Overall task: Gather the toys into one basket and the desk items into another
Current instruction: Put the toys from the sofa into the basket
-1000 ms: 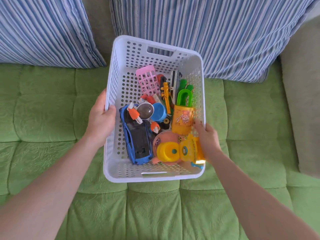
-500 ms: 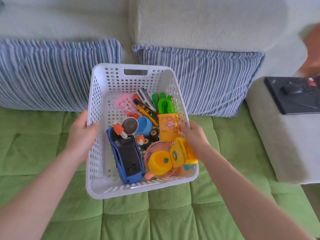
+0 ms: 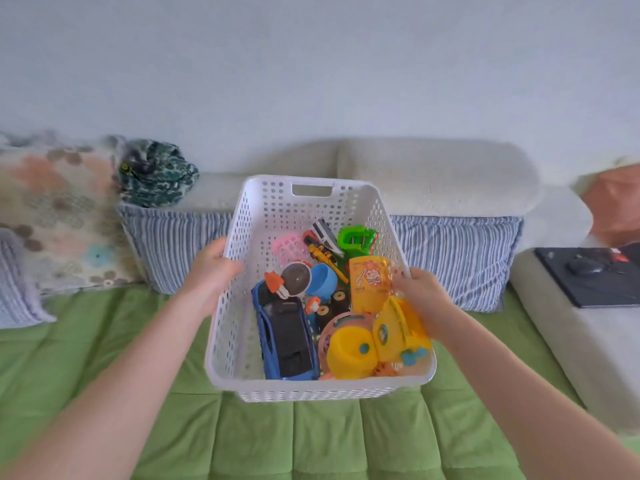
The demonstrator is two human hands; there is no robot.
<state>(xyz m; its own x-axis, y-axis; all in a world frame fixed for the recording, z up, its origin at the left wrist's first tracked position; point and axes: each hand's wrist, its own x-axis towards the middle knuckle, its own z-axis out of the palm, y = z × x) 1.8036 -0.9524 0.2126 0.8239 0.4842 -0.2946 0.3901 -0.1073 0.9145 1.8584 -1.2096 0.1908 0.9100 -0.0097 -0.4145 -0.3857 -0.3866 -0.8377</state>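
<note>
I hold a white perforated basket (image 3: 266, 216) above the green sofa seat. My left hand (image 3: 213, 271) grips its left rim and my right hand (image 3: 420, 292) grips its right rim. Inside lie several toys: a blue toy car (image 3: 285, 337), a yellow toy (image 3: 349, 351) with blue dots, an orange-yellow toy lock with a green shackle (image 3: 369, 282), a blue cup (image 3: 323, 278), a pink grid piece (image 3: 289, 247) and a yellow truck (image 3: 323, 256). The basket tilts a little towards me.
Blue striped cushions (image 3: 460, 258) lean on the sofa back (image 3: 443, 174). A floral pillow (image 3: 59, 216) and a dark green patterned cloth (image 3: 156, 174) lie at the left. On the right armrest sits a black mouse pad (image 3: 595, 282) with a mouse (image 3: 587, 266).
The basket has risen off the seat in both hands and the view has tipped up, bringing the sofa back, wall and armrest into sight. The toys inside kept their places.
</note>
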